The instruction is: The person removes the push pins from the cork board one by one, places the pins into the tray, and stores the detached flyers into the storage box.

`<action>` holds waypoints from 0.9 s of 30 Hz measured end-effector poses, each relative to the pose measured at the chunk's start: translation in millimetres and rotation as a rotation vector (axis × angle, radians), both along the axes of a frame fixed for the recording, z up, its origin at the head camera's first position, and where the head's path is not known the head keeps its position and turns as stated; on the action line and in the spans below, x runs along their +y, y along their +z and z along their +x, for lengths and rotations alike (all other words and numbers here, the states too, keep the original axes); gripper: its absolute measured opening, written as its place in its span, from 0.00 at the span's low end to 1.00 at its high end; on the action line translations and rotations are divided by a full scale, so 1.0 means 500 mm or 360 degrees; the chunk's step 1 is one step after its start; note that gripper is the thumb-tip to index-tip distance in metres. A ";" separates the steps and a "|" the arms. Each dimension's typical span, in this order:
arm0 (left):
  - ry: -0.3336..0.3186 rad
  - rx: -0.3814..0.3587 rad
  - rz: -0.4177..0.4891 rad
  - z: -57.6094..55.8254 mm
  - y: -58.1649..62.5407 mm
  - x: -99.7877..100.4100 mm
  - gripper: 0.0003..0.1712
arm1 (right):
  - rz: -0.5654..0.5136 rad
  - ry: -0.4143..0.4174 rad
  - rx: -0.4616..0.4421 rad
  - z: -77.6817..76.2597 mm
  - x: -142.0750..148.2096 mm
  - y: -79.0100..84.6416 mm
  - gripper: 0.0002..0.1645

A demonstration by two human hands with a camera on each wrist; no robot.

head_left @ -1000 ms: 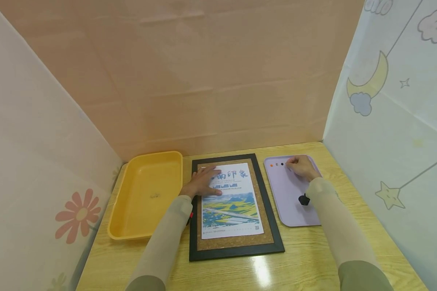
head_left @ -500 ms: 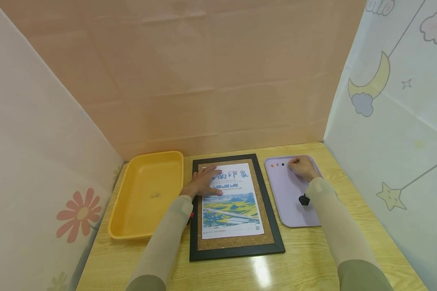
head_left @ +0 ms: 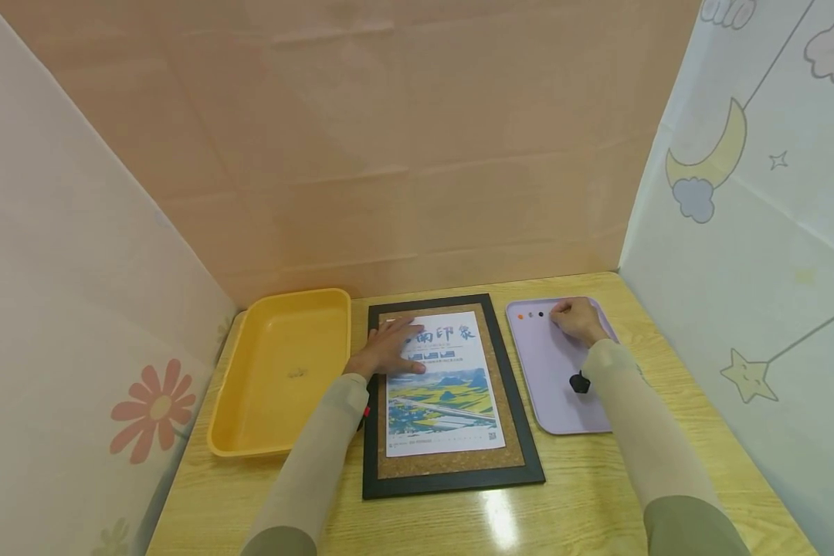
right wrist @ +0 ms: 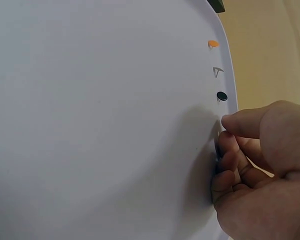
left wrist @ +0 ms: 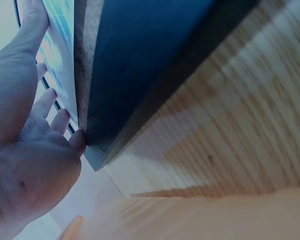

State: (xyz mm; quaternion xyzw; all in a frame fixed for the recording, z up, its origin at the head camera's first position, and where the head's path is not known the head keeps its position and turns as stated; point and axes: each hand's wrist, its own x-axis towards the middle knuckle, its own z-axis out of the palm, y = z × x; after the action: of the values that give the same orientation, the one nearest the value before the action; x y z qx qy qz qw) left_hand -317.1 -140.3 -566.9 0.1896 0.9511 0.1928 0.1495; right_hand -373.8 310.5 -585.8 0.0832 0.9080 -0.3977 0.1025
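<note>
My left hand (head_left: 389,349) lies with spread fingers on a printed landscape poster (head_left: 445,401), over the upper left of the black-framed corkboard (head_left: 452,463). The poster's title is partly hidden under it. At the far edge of the lilac tray (head_left: 556,394), my right hand (head_left: 578,318) has curled fingers. In the right wrist view its thumb and forefinger meet in a pinch beside the row of thumbtacks; the small thumbtack there is almost wholly hidden. Along that edge stand an orange thumbtack (right wrist: 213,44), a silver thumbtack (right wrist: 218,71) and a black thumbtack (right wrist: 222,96).
A yellow tray (head_left: 285,386) stands left of the corkboard. Some small black object (head_left: 580,383) lies on the lilac tray, near the right wrist. Patterned side walls and a tan back wall (head_left: 417,154) enclose the wooden table (head_left: 452,525).
</note>
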 end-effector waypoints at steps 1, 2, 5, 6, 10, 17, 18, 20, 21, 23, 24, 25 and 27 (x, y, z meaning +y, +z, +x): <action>0.0003 -0.0001 0.0001 0.000 0.000 0.000 0.57 | 0.0009 -0.0005 -0.0002 -0.001 -0.001 -0.001 0.15; 0.0005 0.0001 0.0002 0.001 0.000 0.001 0.56 | 0.0015 -0.0011 -0.0005 -0.001 -0.001 -0.001 0.16; 0.0010 -0.0007 0.0014 0.003 0.003 0.001 0.56 | 0.0053 -0.0029 0.0001 -0.004 0.000 -0.006 0.15; 0.0010 -0.0007 0.0017 0.004 0.003 0.001 0.56 | 0.0067 -0.0031 0.0004 -0.005 0.001 -0.008 0.15; 0.0013 -0.0011 0.0027 0.007 0.006 0.000 0.56 | 0.0105 -0.0030 0.0016 -0.008 -0.001 -0.011 0.14; 0.0016 -0.0005 0.0029 0.007 0.007 0.000 0.56 | 0.0111 -0.0010 0.0030 -0.009 -0.001 -0.010 0.16; 0.0013 -0.0002 0.0027 0.007 0.007 0.000 0.56 | 0.0114 -0.0008 0.0030 -0.009 -0.001 -0.010 0.16; 0.0008 0.0000 0.0024 0.006 0.007 0.000 0.56 | 0.0122 -0.0003 0.0029 -0.009 0.000 -0.010 0.16; 0.0005 -0.0001 0.0024 0.006 0.007 -0.001 0.55 | 0.0129 -0.0001 0.0030 -0.009 0.001 -0.009 0.16; 0.0002 -0.0008 0.0026 0.005 0.007 -0.001 0.55 | 0.0138 0.0003 0.0033 -0.008 0.001 -0.008 0.16; 0.0001 -0.0013 0.0026 0.005 0.007 -0.001 0.56 | 0.0139 0.0006 0.0034 -0.007 0.001 -0.008 0.16; 0.0001 -0.0016 0.0025 0.005 0.006 -0.001 0.56 | 0.0142 0.0010 0.0037 -0.007 0.001 -0.008 0.16; 0.0011 -0.0022 0.0030 0.004 0.005 -0.001 0.56 | 0.0145 0.0019 0.0049 -0.006 0.002 -0.007 0.16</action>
State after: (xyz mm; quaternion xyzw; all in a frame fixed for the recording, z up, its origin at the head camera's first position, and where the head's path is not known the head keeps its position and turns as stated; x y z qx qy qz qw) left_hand -315.1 -141.1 -564.2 0.1863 0.9488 0.2035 0.1537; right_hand -376.9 311.4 -589.5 0.0763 0.9270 -0.3567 0.0869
